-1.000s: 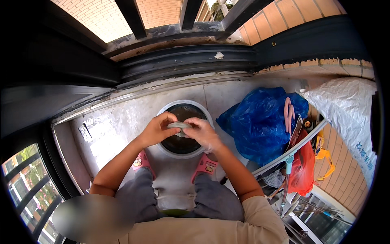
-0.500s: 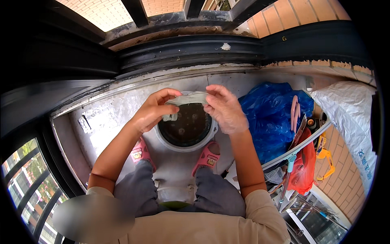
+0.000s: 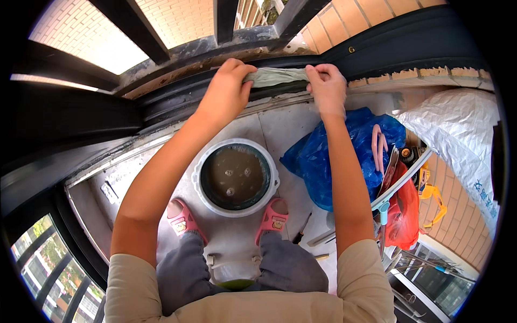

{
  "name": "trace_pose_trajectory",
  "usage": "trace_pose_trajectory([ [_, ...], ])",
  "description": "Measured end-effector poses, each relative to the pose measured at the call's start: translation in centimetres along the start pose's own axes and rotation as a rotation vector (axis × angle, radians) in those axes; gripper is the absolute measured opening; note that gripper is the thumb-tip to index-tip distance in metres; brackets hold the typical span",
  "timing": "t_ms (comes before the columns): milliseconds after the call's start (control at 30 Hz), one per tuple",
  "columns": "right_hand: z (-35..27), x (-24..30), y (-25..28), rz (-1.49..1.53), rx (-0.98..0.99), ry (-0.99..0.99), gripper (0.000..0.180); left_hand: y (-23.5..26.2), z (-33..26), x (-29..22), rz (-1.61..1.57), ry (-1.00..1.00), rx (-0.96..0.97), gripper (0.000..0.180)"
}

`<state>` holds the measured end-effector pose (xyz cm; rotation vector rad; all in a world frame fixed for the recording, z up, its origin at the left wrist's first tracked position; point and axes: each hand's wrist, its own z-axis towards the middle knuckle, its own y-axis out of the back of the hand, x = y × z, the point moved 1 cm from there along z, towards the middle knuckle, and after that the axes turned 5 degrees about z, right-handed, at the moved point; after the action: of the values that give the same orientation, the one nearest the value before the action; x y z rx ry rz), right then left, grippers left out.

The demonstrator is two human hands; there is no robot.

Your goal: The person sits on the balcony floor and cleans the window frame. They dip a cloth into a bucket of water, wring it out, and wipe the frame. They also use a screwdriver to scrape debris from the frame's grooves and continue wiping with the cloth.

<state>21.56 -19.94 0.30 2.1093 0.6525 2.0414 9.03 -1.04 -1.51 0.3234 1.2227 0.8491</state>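
Both my arms reach far forward to the dark window frame [image 3: 177,89]. My left hand [image 3: 226,89] grips one end of a pale grey-green cloth [image 3: 278,78]. The other end is pinched by my right hand [image 3: 327,90], so the cloth stretches between them along the frame, bunched into a strip. Whether it presses on the frame or hangs just above it, I cannot tell. On the floor nearer me stands a round white-rimmed basin [image 3: 196,177], holding murky brown water [image 3: 237,175] with a few patches of foam.
Right of the basin lies a blue plastic bag [image 3: 309,167], near a screwdriver [image 3: 302,229]. Farther right are a red bag [image 3: 401,215], a white woven sack [image 3: 452,132] and a teal-and-grey pole [image 3: 383,215]. Black bars [image 3: 134,29] rise beyond the frame. My feet wear pink sandals [image 3: 186,220].
My hands have moved forward and up from over the basin to the window frame, carrying the cloth. It is now stretched wider between them, and the basin's water is in full view.
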Motion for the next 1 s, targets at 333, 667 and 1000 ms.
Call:
trace_pose_trajectory([
  [333,-0.1,-3.0,-3.1,-0.951,0.158,0.735,0.016,-4.8,-0.8,-0.7,0.343,-0.217,0.127,0.036],
  [667,1.5,-2.4,-1.8,-1.296,-0.032,0.213,0.03,-9.4,2.6,-2.2,0.245,-0.322,0.198,0.047],
  [1000,0.6,-1.9,-0.4,-1.155,0.105,0.291,0.024,-9.7,3.1,-4.2,0.439,-0.226,0.299,0.043],
])
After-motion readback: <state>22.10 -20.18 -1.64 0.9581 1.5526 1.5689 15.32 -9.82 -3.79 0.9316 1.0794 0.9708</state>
